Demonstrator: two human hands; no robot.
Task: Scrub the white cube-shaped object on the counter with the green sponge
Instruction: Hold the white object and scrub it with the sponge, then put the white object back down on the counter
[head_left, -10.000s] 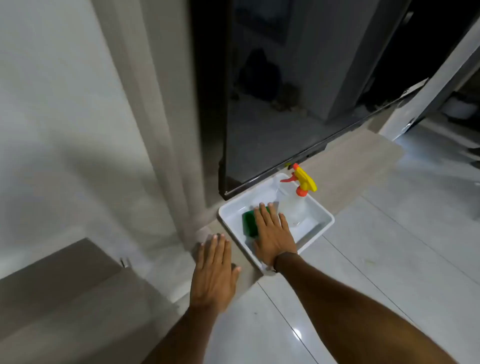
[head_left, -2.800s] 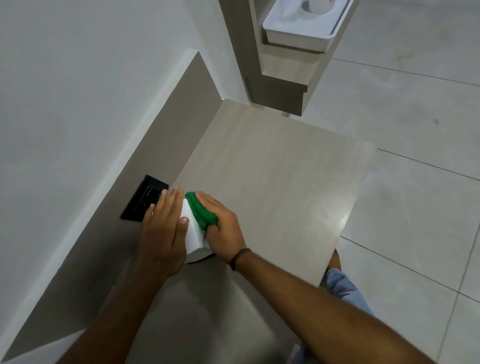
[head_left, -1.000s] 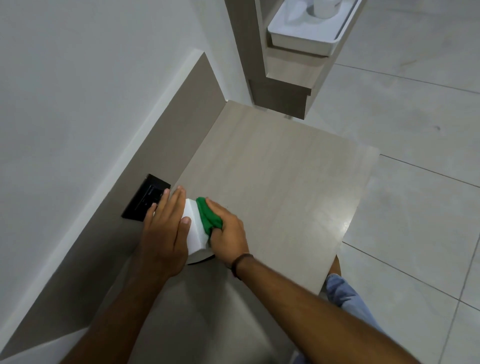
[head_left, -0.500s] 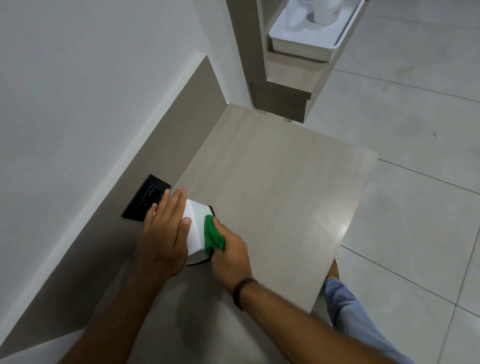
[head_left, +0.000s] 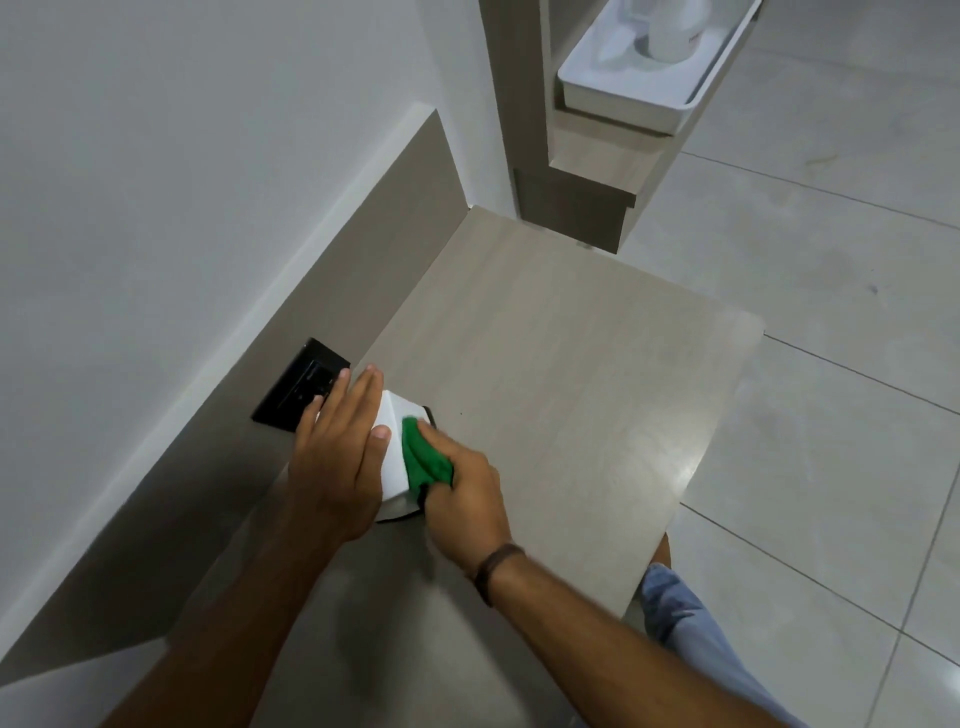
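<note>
The white cube-shaped object (head_left: 393, 457) stands on the pale wood counter (head_left: 561, 374) close to the back wall. My left hand (head_left: 337, 462) lies over its top and left side, fingers together, holding it still. My right hand (head_left: 465, 496) grips the green sponge (head_left: 422, 460) and presses it against the cube's right face. Most of the cube is hidden under my two hands; a dark rim shows at its base.
A black wall socket (head_left: 301, 387) sits on the backsplash just left of the cube. A white tray (head_left: 644, 78) with a white bottle in it rests on a shelf at the top. Grey tiled floor (head_left: 831, 260) lies to the right, past the counter's edge.
Over the last second my right hand has slid the sponge from the cube's top down onto its right face. My left hand has stayed on the cube.
</note>
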